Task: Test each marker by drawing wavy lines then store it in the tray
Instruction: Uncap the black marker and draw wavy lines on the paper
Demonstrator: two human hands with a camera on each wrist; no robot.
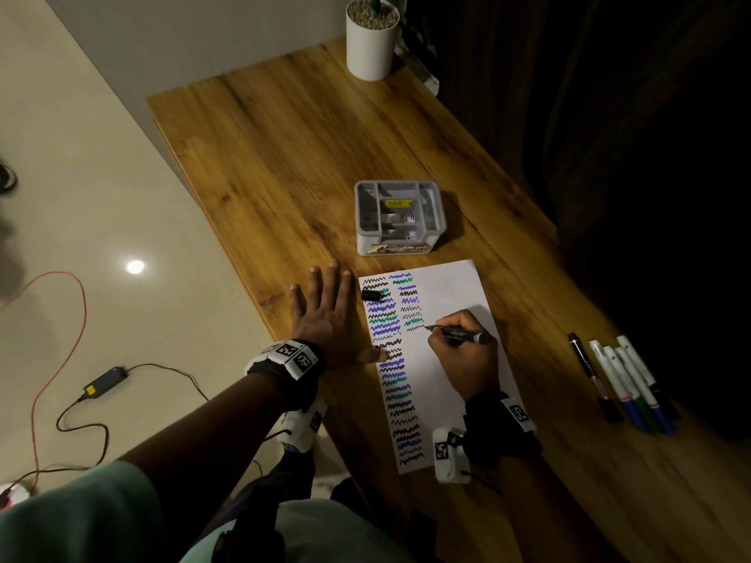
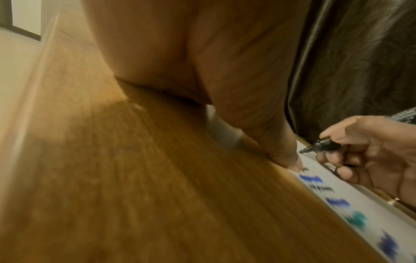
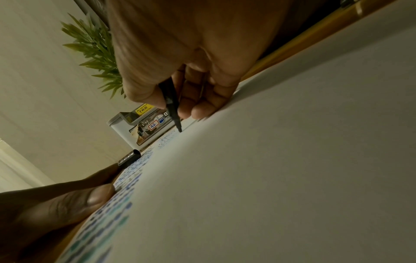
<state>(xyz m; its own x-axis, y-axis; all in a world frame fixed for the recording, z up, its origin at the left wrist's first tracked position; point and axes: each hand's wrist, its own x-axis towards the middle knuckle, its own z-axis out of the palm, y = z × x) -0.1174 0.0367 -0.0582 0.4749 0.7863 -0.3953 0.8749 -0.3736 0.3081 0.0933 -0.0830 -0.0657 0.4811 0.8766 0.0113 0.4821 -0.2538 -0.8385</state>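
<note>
Marker tip's right on the paper, so this looks like mid-test: the black marker [image 1: 457, 333] sits in the right hand [image 1: 463, 351] in a normal writing grip, fingers [image 3: 200, 110] curled around the barrel and the nib touching down at the end of a thin black squiggle in the second column. The heel of that hand rests on the sheet, which probably keeps the waves steady.

Its cap [image 1: 372, 295] lies loose on the paper near the top left corner, close enough to grab for recapping, I'd guess.

The paper [image 1: 455, 286] already carries two columns of black, blue and green wavy lines, the left one full, the right one only partly.

The left hand [image 1: 325, 314] lies flat on the desk [image 1: 284, 156], fingers straight and spread, holding nothing, with the thumb pressing the sheet's left edge. Pretty sure that's just to stop the page sliding.

The grey tray [image 1: 400, 217] stands just past the paper's far edge, and I can't see any markers in it yet. A bunch of capped markers [image 1: 626, 384] waits on the right, well apart from the sheet. A white plant pot [image 1: 372, 42] stands at the far end.
</note>
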